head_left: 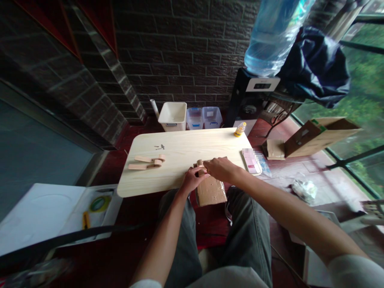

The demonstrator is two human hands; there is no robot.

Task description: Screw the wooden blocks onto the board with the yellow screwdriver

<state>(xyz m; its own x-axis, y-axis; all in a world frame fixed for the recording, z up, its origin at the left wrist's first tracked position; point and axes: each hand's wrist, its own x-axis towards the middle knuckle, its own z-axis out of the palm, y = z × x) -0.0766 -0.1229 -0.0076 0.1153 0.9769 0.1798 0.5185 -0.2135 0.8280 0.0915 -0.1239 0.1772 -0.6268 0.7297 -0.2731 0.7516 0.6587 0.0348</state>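
Note:
My left hand is closed around a small light-wood piece with a rounded end, at the table's front edge. Close against it, my right hand is closed in a fist-like pinch over the same piece; whatever its fingers hold is hidden. Beneath both hands lies a piece of cardboard, which juts out over the table edge above my knees. To the left on the table rest two wooden strips with round wooden ends. Behind them are several small dark metal parts, possibly screws.
The pale wooden table also carries a yellow-capped bottle and a pink sheet at the right. Plastic bins stand behind it. An open white box with tape lies left; a cardboard box sits right.

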